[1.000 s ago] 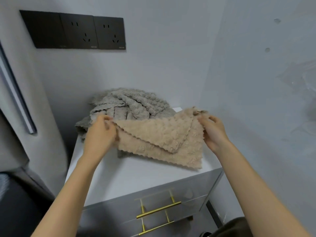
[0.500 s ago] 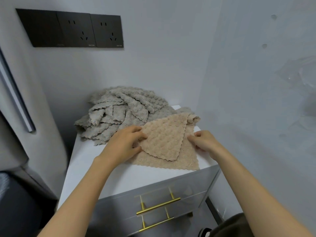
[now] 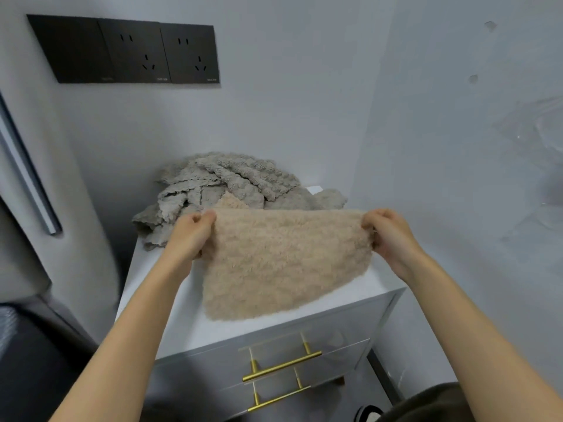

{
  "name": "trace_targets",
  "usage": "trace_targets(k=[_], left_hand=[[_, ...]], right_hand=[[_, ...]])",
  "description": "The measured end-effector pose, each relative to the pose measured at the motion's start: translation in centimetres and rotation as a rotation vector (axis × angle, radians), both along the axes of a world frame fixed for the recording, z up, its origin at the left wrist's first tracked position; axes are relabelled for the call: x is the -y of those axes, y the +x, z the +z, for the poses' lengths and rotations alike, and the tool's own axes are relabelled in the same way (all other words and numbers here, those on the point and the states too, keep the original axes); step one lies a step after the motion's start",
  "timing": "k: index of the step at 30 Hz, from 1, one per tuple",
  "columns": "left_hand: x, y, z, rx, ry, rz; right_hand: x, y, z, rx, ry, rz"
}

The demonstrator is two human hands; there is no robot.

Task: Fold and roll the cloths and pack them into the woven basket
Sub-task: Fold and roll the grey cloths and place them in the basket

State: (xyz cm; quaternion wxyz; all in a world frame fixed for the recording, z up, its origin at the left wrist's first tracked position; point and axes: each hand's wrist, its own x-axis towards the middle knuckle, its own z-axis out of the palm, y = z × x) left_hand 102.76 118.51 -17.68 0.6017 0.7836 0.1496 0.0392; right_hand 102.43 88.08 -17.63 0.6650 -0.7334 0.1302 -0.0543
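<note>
We are in the folding step, with one cloth in hand and nothing rolled yet. Our left hand (image 3: 190, 236) pinches one upper corner of the beige fleece cloth (image 3: 283, 263) and our right hand (image 3: 387, 236) pinches the other, fingers curled onto the fabric. The cloth is stretched between the two hands and hangs below them over the white cabinet top (image 3: 189, 324). We cannot tell whether its lower edge touches that top.

Its long axis runs from hand to hand. The top edge is level and taut. The lower edge slants, hanging lower under the left hand than under the right.

Just beyond both hands lies the heap of grey cloths (image 3: 231, 181), still loose. No woven basket is in view.

The next move, as we judge it, is to lay the cloth flat below the hands with its edges squared and bring one end over the other. The pile is soft, so the layers may slip unless both corners are lowered together.
</note>
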Motion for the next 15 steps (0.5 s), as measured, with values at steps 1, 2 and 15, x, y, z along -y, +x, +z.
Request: trace_targets(k=[1,2,15], left_hand=[[0.0,-0.5,0.0,-0.042,0.039,-0.079],[-0.2,-0.8,-0.1,-0.094,0.068,-0.174],[-1.8,-2.5,0.2,0.308,0.377,-0.282]], right_hand=[[0.0,0.0,-0.2,-0.032,-0.013,0.036],[0.0,-0.1,-0.3,-0.061,-0.009,0.063],[1.9,-1.3,-0.4,0.099,-0.233,0.147]])
